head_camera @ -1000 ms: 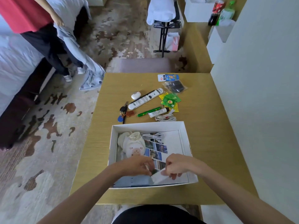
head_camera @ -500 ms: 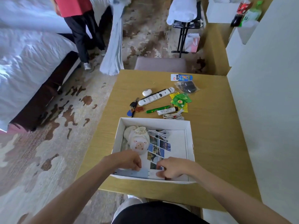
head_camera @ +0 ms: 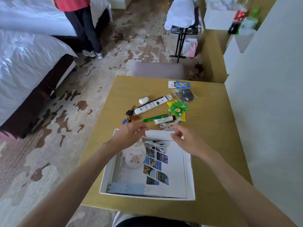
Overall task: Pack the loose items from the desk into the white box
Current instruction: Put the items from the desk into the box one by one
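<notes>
Hovering over the far wall of the white box (head_camera: pixel 105 182), head view: left hand (head_camera: pixel 131 135) and right hand (head_camera: pixel 182 138), apart, fingers loosely curled, nothing visibly held (blurred).

Step, as judged: between items, next pick pending.

Just beyond that wall on the desk (head_camera: pixel 213 145): coiled white cable (head_camera: pixel 168 126), tube (head_camera: pixel 164 120), green pen (head_camera: pixel 155 118). Pen and tube lie crosswise, tube cap rightward. The remote (head_camera: pixel 153 104) runs diagonally, near-left to far-right.

Next move likely needs a pinch around the whole cable bundle.

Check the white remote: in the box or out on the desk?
Out. The remote lies on the desk beyond the box, between the keys and green packets.
</notes>
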The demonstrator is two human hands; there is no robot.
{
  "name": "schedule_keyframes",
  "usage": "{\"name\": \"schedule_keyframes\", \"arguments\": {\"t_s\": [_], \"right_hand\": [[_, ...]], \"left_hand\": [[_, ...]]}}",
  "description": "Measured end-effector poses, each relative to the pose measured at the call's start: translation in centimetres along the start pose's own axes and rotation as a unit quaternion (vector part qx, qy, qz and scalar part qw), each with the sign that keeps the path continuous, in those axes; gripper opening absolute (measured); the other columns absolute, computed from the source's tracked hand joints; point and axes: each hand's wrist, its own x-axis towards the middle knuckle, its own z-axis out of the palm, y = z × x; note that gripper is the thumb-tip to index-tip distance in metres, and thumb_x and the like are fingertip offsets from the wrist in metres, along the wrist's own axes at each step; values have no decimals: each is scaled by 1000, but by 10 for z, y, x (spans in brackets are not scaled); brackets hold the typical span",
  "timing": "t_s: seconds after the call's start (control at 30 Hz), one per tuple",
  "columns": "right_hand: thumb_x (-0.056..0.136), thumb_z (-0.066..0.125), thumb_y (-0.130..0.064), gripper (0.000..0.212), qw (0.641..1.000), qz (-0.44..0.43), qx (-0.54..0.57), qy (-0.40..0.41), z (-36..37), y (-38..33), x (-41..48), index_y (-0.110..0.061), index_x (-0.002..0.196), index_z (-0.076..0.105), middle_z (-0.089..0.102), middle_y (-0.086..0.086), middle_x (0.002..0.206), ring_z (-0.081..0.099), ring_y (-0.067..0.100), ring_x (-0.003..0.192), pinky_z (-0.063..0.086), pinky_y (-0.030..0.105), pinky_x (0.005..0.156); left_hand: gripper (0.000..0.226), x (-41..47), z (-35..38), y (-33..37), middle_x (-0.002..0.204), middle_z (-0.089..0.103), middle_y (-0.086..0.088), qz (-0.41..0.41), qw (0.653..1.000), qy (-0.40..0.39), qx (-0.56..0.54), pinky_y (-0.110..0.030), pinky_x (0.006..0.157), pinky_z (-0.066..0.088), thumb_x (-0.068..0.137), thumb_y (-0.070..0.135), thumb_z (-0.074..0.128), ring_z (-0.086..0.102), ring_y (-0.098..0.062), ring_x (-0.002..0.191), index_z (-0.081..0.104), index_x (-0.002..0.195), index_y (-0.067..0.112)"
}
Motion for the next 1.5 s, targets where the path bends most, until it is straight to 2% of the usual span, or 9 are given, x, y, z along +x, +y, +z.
{"name": "schedule_keyframes", "arguments": {"t_s": [0.1,0.2,0.37,0.63,0.83,1.13,1.3,1.43,1.5], "right_hand": [[98,52,-25,24,998,34,10,44,-5,10,26,-17,118,62,68,-1,104,62,11,94,54,29,81],[96,55,-18,20,997,63,-15,36,-7,24,60,-15,114,64,69,2,106,60,2,84,51,14,68],[89,63,-9,32,974,135,-123,-130,-4,53,107,-21,118,65,66,0,114,49,-3,68,34,14,53],[86,68,-25,24,929,128,-259,-230,15,74,139,-31,109,66,68,-4,111,61,15,90,53,31,81],[88,66,-22,14,970,132,-134,-156,-21,79,109,-22,101,70,68,-4,95,62,12,80,51,30,70],[88,64,-33,5,977,169,-119,-53,-52,98,58,-28,86,67,61,-9,81,55,15,73,42,28,58],[86,66,-29,7,969,102,-217,55,-61,105,28,-23,85,69,61,-9,80,49,13,74,46,32,70],[86,68,-31,7,962,124,-204,135,-59,109,4,-24,85,68,45,-18,69,42,4,63,25,19,52],[84,70,-30,5,962,165,-138,171,-57,112,-5,-25,85,69,49,-16,71,47,5,64,29,19,51]], "left_hand": [[21,44,-3,-5,83,70,4,-25,1000,13,-1,-39,66,57,97,15,46,68,-24,72,65,105,11],[22,84,9,-14,98,72,1,-48,997,-39,46,-35,71,55,96,19,47,68,-24,81,65,108,15],[26,130,37,-30,111,68,-9,-6,985,-131,112,-38,85,50,95,23,46,62,-26,102,64,114,16],[27,172,51,-56,108,68,-7,-9,981,-168,99,-41,85,52,95,25,44,63,-27,99,63,114,23],[22,196,64,-46,101,70,-3,42,983,-163,79,-29,72,48,96,28,48,64,-22,89,65,109,22],[26,211,108,-3,107,66,-4,90,973,-183,103,-40,78,49,96,34,46,58,-23,95,63,106,17],[35,218,130,14,88,60,-7,36,965,-159,205,-34,61,41,94,45,47,58,-27,83,56,93,11],[43,227,142,27,65,49,2,40,937,-171,301,-26,48,32,88,57,52,51,-18,63,52,76,16],[42,233,148,34,61,47,3,47,922,-181,338,-24,47,31,85,56,56,51,-17,62,56,75,16]]}}
